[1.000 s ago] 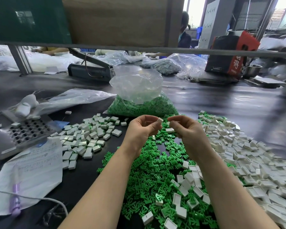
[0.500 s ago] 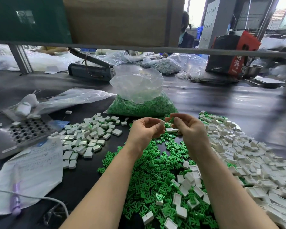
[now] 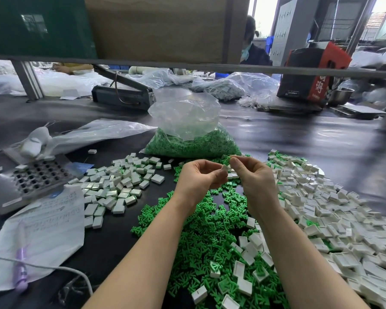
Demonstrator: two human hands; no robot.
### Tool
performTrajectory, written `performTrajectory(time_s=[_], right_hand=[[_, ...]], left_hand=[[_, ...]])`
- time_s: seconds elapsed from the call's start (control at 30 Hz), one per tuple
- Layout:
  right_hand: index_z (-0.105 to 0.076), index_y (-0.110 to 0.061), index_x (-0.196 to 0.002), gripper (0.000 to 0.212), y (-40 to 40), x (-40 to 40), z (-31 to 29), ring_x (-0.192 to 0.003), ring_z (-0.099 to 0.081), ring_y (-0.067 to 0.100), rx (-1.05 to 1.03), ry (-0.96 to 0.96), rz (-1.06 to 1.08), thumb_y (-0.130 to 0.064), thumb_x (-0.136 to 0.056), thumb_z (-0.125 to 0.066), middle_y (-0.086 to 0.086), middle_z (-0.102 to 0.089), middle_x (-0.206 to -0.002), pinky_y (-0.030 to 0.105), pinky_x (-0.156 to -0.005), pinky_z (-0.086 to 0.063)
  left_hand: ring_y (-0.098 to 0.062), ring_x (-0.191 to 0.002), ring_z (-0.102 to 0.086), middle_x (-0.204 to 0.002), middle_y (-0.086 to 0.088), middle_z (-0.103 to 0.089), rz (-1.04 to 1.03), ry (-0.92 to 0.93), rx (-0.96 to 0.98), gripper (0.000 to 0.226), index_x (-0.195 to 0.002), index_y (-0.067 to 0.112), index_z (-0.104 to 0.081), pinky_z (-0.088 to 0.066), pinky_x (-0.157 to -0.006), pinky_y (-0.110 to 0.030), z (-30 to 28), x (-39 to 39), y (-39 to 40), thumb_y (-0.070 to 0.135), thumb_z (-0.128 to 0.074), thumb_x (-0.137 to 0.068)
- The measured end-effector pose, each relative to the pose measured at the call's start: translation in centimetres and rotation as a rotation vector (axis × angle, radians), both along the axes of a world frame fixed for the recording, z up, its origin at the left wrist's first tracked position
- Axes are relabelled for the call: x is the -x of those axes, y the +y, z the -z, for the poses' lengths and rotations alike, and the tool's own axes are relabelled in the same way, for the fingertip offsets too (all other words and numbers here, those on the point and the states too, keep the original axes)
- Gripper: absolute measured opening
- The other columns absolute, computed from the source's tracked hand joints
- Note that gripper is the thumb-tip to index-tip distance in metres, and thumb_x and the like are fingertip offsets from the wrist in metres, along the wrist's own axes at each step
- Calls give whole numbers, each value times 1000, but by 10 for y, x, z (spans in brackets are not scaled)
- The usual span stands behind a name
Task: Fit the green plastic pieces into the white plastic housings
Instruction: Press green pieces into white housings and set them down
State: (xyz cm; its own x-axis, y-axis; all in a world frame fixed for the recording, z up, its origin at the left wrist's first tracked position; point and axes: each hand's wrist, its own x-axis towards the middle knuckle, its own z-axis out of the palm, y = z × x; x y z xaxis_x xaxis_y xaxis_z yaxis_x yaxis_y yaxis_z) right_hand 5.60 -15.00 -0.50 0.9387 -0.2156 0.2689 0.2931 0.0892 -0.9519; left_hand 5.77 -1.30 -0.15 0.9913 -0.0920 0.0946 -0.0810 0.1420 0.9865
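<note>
Both hands are hovering over the loose green pile on the desk. The left hand is pinching a small white housing, and the right hand is holding a green piece right above it, the two basically touching. More white housings are lying off to the right.

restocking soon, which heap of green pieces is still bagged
The far one, the clear plastic bag of green pieces beyond both hands; the nearer green pile lies loose on the table under the forearms.
</note>
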Motion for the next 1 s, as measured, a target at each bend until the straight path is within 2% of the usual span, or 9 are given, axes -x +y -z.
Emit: performTrajectory(time_s=[0.17, 0.33, 0.53, 0.6, 0.77, 0.93, 1.0], right_hand=[[-71, -18, -85, 2, 0, -1, 2, -67, -63, -2, -38, 35, -6, -19, -87, -71, -13, -70, -69, 16, -65, -48], [-70, -15, -86, 2, 0, -2, 2, -62, -60, -3, -81, 28, -44, -16, -88, -70, -13, -68, -66, 12, -60, -47], [-71, -16, -84, 7, -1, 0, 3, -69, -66, 1, 114, -47, 1, -12, -88, -69, -6, -71, -73, 12, -64, -49], [-71, -13, -85, 4, -2, -1, 3, -69, -65, 6, 222, -51, 13, -11, -89, -69, 0, -70, -77, 16, -64, -50], [-69, -9, -86, 7, -6, -1, 2, -64, -58, 14, 544, -98, 47, -15, -90, -69, 5, -66, -72, 28, -60, -50], [-68, -7, -83, 15, -5, 1, 3, -58, -52, 12, 572, -110, -7, -19, -92, -66, 10, -64, -69, 23, -52, -42], [-66, -6, -83, 18, -6, 0, 4, -58, -50, 13, 582, -92, -23, -20, -94, -63, 13, -63, -70, 24, -53, -41]], left_hand=[[-15, -69, -72, -78, -11, -73, -4, -5, 5, 20, -97, -5, -69, -55, -62, -20, -1, 1, 0, 8, -75, -83], [-19, -73, -71, -81, -13, -74, -15, -23, -10, 16, -93, 0, -70, -58, -71, -30, 0, 2, 0, 10, -75, -83], [-14, -68, -70, -73, -6, -73, -45, -59, -16, 10, -89, 3, -71, -53, -62, -19, 0, 1, 3, 9, -76, -82], [-12, -65, -67, -70, -4, -72, -75, -104, -75, 7, -87, 5, -72, -52, -62, -18, 1, 0, 5, 9, -76, -83], [-13, -67, -65, -74, -10, -73, -130, -179, -246, 1, -85, 12, -74, -57, -71, -34, 2, -6, 11, 11, -75, -84], [-7, -65, -64, -72, -1, -73, -138, -204, -289, 7, -81, 18, -75, -55, -66, -24, 4, -7, 14, 12, -76, -84], [-8, -67, -65, -73, -2, -74, -121, -206, -289, 9, -80, 20, -75, -57, -68, -25, 4, -8, 15, 12, -76, -83]])
